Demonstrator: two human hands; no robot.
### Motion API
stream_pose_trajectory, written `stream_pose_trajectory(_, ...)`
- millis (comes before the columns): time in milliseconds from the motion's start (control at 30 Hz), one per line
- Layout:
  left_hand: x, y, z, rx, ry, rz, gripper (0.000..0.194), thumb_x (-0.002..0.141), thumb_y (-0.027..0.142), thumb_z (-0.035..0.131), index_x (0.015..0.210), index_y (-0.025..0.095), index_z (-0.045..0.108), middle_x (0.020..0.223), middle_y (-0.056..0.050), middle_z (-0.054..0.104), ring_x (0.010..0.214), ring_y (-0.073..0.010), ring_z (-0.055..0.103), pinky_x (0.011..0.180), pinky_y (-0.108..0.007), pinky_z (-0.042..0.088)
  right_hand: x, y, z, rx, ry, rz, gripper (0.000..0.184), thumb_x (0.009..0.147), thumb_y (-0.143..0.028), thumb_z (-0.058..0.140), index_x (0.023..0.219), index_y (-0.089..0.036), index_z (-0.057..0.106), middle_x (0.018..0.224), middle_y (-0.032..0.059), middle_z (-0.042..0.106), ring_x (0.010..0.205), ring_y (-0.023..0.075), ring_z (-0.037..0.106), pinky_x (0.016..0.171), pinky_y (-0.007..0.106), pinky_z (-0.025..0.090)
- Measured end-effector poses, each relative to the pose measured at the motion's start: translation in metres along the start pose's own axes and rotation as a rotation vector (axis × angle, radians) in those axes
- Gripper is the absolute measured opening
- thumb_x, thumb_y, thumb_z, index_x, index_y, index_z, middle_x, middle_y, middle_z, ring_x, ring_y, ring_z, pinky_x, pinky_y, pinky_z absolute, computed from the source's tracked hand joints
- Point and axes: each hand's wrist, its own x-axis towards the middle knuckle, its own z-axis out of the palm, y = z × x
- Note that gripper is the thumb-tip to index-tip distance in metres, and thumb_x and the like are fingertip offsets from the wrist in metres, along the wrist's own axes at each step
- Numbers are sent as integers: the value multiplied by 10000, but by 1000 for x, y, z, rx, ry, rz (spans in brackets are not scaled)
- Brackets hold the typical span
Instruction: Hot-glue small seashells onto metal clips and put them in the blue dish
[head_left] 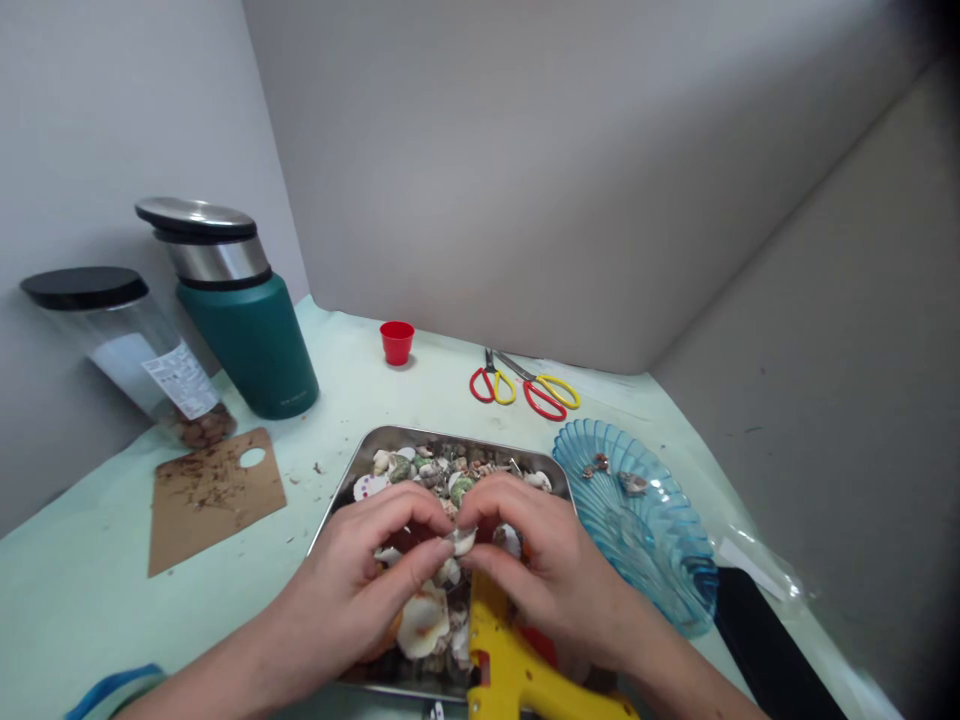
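Between the fingertips of both hands is a small whitish seashell [464,541], pinched from either side. My left hand [397,560] is closed on its left edge, with thumb and forefinger together. From the right, my right hand [525,545] grips the same shell. Both hands are above a metal tray [442,434] full of assorted seashells, among them a large pale scallop-like shell [422,622]. Below my right hand lies a yellow glue gun [517,670] over the tray's front edge; part of it is hidden by the hand.
A blue shell-shaped dish [622,540] with a few shells stands at right, beside a black flat object [772,640]. Behind are scissors [551,392] and a red cup [397,343]. At left are a green bottle [255,345], a clear jar [161,370] and a brown board [214,500] with debris.
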Motion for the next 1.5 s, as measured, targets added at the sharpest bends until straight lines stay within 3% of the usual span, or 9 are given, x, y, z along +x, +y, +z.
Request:
stream_pose_trajectory(200, 2, 1, -1, -163, -68, -159, 191, 882, 310, 488, 764, 190, 578, 742, 10, 588, 697, -122, 547, 640, -216, 446, 1, -5, -4, 1, -55, -77, 246, 832, -52, 546, 1030, -196, 565, 970, 27, 599, 911, 142, 555, 802, 272, 454)
stream_pose_trajectory(367, 3, 6, -1, -367, -132, -346, 146, 824, 302, 546, 742, 182, 550, 628, 48, 533, 571, -93, 512, 542, -192, 418, 0, -7, -4, 20, -53, -71, 400, 799, -29, 586, 1140, -224, 515, 1010, 6, 609, 914, 133, 563, 812, 255, 454)
stream_pose_trajectory(500, 4, 7, -1, -439, -133, -380, 125, 789, 277, 574, 722, 174, 548, 600, 55, 530, 547, -82, 506, 529, -184, 412, 0, -8, -6, 36, -40, -63, 381, 799, -38, 598, 1128, -214, 522, 993, 10, 599, 883, 132, 562, 784, 255, 457)
stream_pose_trajectory(733, 5, 0, -3, -396, 14, -373, 117, 777, 280, 593, 767, 179, 535, 605, 45, 526, 546, -93, 496, 512, -195, 416, 1, -5, -9, -20, 13, -25, 276, 832, -79, 578, 1077, -203, 547, 963, 31, 575, 843, 147, 553, 770, 293, 460)
stream_pose_trajectory(967, 5, -1, -3, -337, 13, -362, 137, 806, 311, 568, 770, 179, 564, 679, 25, 546, 535, -87, 491, 501, -198, 432, 1, -4, -8, -44, 8, -26, 216, 848, -78, 546, 1024, -202, 568, 987, 50, 588, 911, 171, 553, 800, 315, 463)
stream_pose_trajectory(1033, 5, 0, -3, -219, 20, -298, 128, 823, 295, 547, 768, 183, 577, 704, 10, 571, 573, -104, 518, 527, -211, 446, 1, -4, -8, -47, 9, -28, 221, 847, -77, 547, 1030, -200, 571, 989, 47, 590, 910, 165, 554, 803, 310, 463)
stream_pose_trajectory(1167, 3, -2, -2, 92, 60, -33, 106, 850, 211, 504, 775, 193, 576, 792, -20, 612, 727, -145, 566, 656, -251, 461, 2, -5, -7, -65, 11, -31, 242, 854, -98, 543, 1070, -204, 566, 1006, 48, 592, 916, 165, 559, 805, 309, 466)
stream_pose_trajectory(1267, 1, -3, 0, 161, 50, 83, 106, 860, 178, 487, 782, 197, 556, 790, -14, 611, 734, -140, 568, 672, -251, 454, 2, -6, -7, -77, -13, -51, 249, 858, -108, 535, 1087, -202, 562, 1028, 55, 587, 936, 168, 561, 824, 309, 466)
stream_pose_trajectory(1500, 0, 1, 1, 46, -8, -68, 126, 844, 239, 529, 735, 191, 571, 708, 6, 617, 650, -125, 563, 608, -223, 454, 1, -6, -7, -54, -56, -31, 166, 852, -121, 552, 1005, -185, 563, 969, 44, 595, 900, 162, 553, 787, 289, 458)
